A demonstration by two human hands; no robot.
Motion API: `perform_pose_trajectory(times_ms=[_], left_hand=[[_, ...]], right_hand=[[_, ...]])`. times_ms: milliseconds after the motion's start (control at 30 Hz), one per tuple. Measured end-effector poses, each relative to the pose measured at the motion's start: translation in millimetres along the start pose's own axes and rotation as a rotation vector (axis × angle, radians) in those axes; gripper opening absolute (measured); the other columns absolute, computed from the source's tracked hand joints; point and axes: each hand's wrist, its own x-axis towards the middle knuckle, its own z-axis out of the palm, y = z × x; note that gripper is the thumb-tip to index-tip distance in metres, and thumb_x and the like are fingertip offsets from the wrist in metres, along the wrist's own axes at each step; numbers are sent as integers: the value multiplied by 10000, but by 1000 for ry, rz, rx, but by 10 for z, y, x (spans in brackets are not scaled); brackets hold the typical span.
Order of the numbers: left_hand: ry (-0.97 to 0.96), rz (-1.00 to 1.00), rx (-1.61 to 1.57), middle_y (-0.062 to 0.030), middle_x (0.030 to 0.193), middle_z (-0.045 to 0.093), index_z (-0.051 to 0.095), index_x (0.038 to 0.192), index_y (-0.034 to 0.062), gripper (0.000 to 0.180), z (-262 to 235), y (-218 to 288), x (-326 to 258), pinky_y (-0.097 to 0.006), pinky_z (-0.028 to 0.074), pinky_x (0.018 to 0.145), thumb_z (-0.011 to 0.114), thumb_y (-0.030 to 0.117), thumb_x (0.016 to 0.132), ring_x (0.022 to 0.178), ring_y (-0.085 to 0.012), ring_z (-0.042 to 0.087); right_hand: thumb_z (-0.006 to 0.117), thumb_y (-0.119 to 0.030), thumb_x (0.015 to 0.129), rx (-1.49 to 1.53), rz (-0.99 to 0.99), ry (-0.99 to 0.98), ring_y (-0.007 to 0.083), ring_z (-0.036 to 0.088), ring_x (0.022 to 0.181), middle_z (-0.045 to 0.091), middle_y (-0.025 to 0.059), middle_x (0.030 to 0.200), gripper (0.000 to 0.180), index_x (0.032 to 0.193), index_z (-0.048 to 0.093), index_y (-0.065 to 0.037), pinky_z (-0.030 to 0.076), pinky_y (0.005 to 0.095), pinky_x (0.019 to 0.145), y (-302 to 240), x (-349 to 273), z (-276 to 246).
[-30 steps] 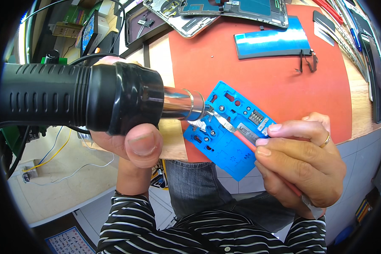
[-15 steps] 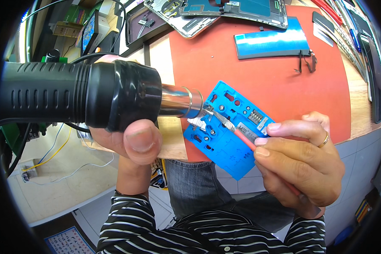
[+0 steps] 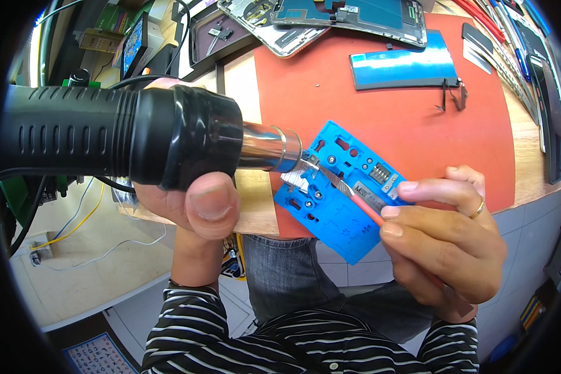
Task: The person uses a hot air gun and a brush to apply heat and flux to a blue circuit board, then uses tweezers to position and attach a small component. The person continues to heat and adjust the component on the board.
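Note:
In my left hand [image 3: 207,202] is a black hot air gun [image 3: 100,131], its thumb and fingers wrapped around the body. The gun's metal nozzle [image 3: 269,148] points right, at the upper left part of a blue repair fixture [image 3: 336,225]. Small silvery metal [image 3: 297,178] lies in the fixture by the nozzle mouth. My right hand [image 3: 445,240] is closed on a thin knife with a red handle [image 3: 368,209]; its pointed metal blade reaches toward that spot. The right fingertips also sit at the fixture's right edge. Whether the blade tip touches the part is too small to tell.
An orange-red mat [image 3: 411,131] covers the wooden bench. On it lies a blue flat panel [image 3: 405,65] with a dark flex cable. Opened device frames [image 3: 349,19] and a dark tray [image 3: 224,37] stand at the back. Several tools [image 3: 502,37] line the right side.
The hot air gun, fixture and knife appear shifted slightly right in the picture, along with the bench items. Both hands keep their hold.

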Motion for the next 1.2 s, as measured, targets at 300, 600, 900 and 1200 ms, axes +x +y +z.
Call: perform_pose_trajectory(times_ms=[300,600,900,1200], left_hand=[[11,7,19,-124,942,547,538,1221,-72,888,61,39,36,-297,389,631,479,763,925,763,-182,510],[-32,-37,-58,-140,1018,537,516,1240,-75,887,-2,37,18,-298,413,648,529,750,913,794,-188,517],[93,-19,-431,-102,1063,588,542,1171,-56,619,-230,61,85,-306,496,819,768,440,878,894,-179,581],[52,113,-661,-164,1220,603,592,1127,14,462,-624,1032,348,-355,478,926,747,368,873,1004,-193,594]], right_hand=[[795,-108,820,6,38,-8,297,720,1050,785,52,974,169,987,771,-117,446,524,975,-12,8,-10],[817,-117,810,0,23,71,265,739,982,785,29,921,144,946,773,-135,473,484,940,-20,-10,43],[636,-105,985,498,106,432,169,662,728,692,137,802,215,1050,723,81,502,290,694,-377,4,-445],[643,-54,994,-297,113,454,123,668,812,733,93,903,189,1120,752,35,524,240,755,-1657,-395,-1475]])
